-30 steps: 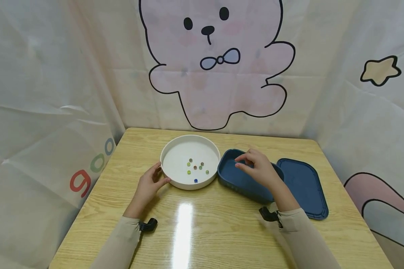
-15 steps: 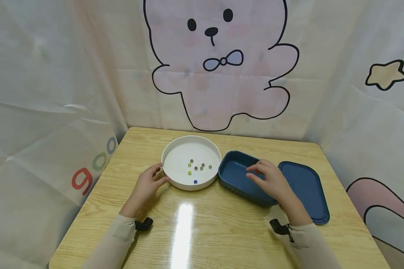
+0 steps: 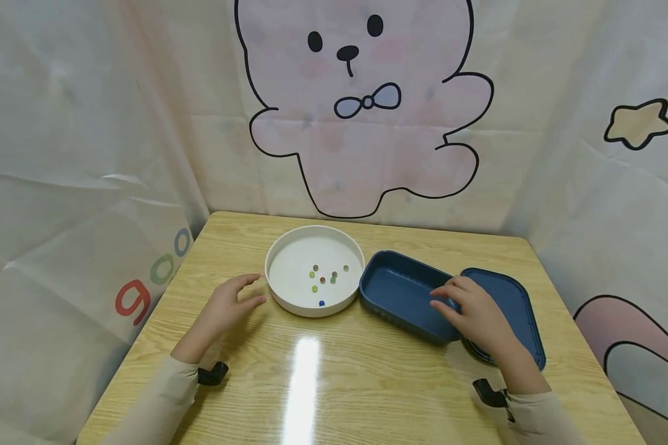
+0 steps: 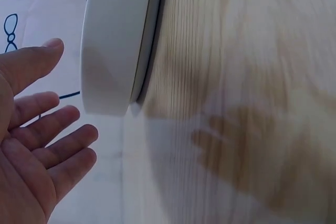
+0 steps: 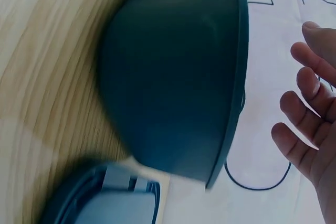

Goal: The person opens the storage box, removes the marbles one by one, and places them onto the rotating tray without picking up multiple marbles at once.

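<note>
A round white tray (image 3: pixel 289 272) stands on the table with several small coloured marbles (image 3: pixel 323 280) in it; a blue marble (image 3: pixel 321 303) lies near its front rim. Just off the tray's left side is my left hand (image 3: pixel 225 306), fingers relaxed and holding nothing; the left wrist view shows a gap between fingertips and tray wall (image 4: pixel 113 45). Over the right end of a dark blue box (image 3: pixel 401 290) hovers my right hand (image 3: pixel 475 312), its fingers loosely bent with nothing between them. No marbles show in the visible part of the box.
A dark blue lid (image 3: pixel 520 309) lies flat to the right of the box, partly hidden by my right hand. The wooden table (image 3: pixel 362 383) carries a bright light reflection in front. A fabric backdrop (image 3: pixel 351 154) with a printed bear hangs behind.
My left hand has let go of the tray's rim and drawn back left. My right hand has moved right and toward me across the box. One marble has rolled back in the tray.
</note>
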`<action>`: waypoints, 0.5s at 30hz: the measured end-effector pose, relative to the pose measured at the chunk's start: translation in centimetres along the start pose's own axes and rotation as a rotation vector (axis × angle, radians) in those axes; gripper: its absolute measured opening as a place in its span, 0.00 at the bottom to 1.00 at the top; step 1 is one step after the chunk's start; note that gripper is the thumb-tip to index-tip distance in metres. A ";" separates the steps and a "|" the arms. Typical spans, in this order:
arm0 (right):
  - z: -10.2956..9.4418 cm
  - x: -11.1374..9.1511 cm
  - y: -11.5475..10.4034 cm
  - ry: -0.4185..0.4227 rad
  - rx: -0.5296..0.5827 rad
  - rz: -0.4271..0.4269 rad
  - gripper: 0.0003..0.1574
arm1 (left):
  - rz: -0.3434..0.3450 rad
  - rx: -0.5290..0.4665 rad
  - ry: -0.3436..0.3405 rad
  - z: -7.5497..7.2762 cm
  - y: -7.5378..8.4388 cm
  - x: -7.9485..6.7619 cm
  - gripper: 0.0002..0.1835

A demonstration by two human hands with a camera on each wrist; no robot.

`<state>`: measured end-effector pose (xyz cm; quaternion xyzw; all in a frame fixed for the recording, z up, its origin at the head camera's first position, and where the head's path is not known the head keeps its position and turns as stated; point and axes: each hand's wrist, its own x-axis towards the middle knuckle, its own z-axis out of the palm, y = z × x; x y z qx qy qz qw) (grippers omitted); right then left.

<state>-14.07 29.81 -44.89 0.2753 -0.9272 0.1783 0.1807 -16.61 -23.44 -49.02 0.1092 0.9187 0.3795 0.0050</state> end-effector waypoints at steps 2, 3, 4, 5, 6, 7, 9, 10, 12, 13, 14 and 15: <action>-0.4 -0.6 0.5 0.005 -0.023 -0.010 0.14 | 0.010 0.025 -0.005 -0.6 -0.1 -0.3 0.34; -0.6 -0.9 0.7 0.007 -0.035 -0.011 0.14 | 0.013 0.033 -0.007 -0.9 -0.1 -0.4 0.34; -0.9 -1.1 0.9 0.011 -0.043 -0.012 0.14 | 0.019 0.045 -0.009 -1.2 -0.2 -0.6 0.34; -1.1 -1.4 1.1 0.016 -0.051 -0.009 0.15 | 0.024 0.057 -0.010 -1.4 -0.3 -0.7 0.35; -1.2 -1.7 1.3 0.021 -0.057 -0.007 0.15 | 0.031 0.068 -0.011 -1.7 -0.4 -0.8 0.34; -1.4 -1.9 1.5 0.026 -0.060 -0.003 0.15 | 0.033 0.076 -0.011 -1.9 -0.5 -0.9 0.34; -1.8 -2.4 1.8 0.035 -0.070 -0.002 0.16 | 0.038 0.099 -0.012 -2.4 -0.8 -1.0 0.33; -2.0 -2.6 2.0 0.040 -0.076 -0.006 0.17 | 0.038 0.113 -0.012 -2.7 -0.9 -1.1 0.33; -2.3 -3.0 2.5 0.050 -0.093 -0.022 0.20 | 0.037 0.144 -0.010 -3.2 -1.2 -1.2 0.32; -2.5 -3.2 2.7 0.057 -0.102 -0.030 0.21 | 0.037 0.161 -0.010 -3.4 -1.4 -1.3 0.32; -2.6 -3.4 2.9 0.064 -0.110 -0.040 0.21 | 0.042 0.181 -0.008 -3.7 -1.5 -1.4 0.32; -2.8 -3.6 3.2 0.074 -0.114 -0.051 0.20 | 0.043 0.198 -0.007 -4.0 -1.7 -1.5 0.32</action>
